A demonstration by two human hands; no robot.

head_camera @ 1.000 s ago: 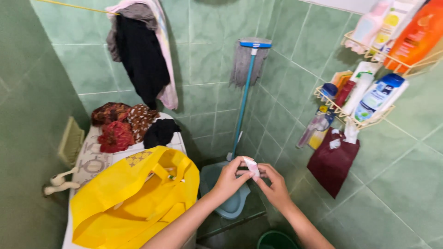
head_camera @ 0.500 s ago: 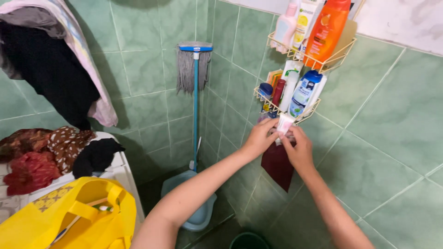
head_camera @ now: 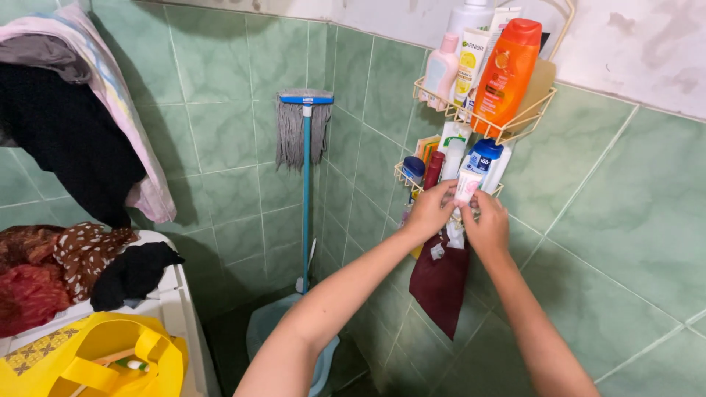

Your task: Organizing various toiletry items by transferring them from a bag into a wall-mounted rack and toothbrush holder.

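My left hand [head_camera: 430, 211] and my right hand [head_camera: 485, 224] are raised together at the lower shelf of a cream wire corner rack [head_camera: 515, 123] on the green tiled wall. Both pinch a small white and pink tube [head_camera: 467, 185], held upright at the shelf's front rail. Behind the tube stand a blue-capped white bottle [head_camera: 483, 156], a red tube [head_camera: 432, 170] and a small blue-lidded jar [head_camera: 413, 168]. The upper shelf carries an orange bottle [head_camera: 504, 73], a pink bottle [head_camera: 440, 71] and a white tube [head_camera: 467, 64].
A dark red bag [head_camera: 441, 283] hangs under the rack. A blue-handled mop [head_camera: 304, 147] leans in the corner over a blue dustpan [head_camera: 261, 327]. At left, clothes [head_camera: 73, 132] hang above a white washer [head_camera: 180, 301] with a yellow bag [head_camera: 95, 360].
My hands have risen from waist height in front of the dustpan to the rack's lower shelf, carrying the tube. The view has swung up and to the right.
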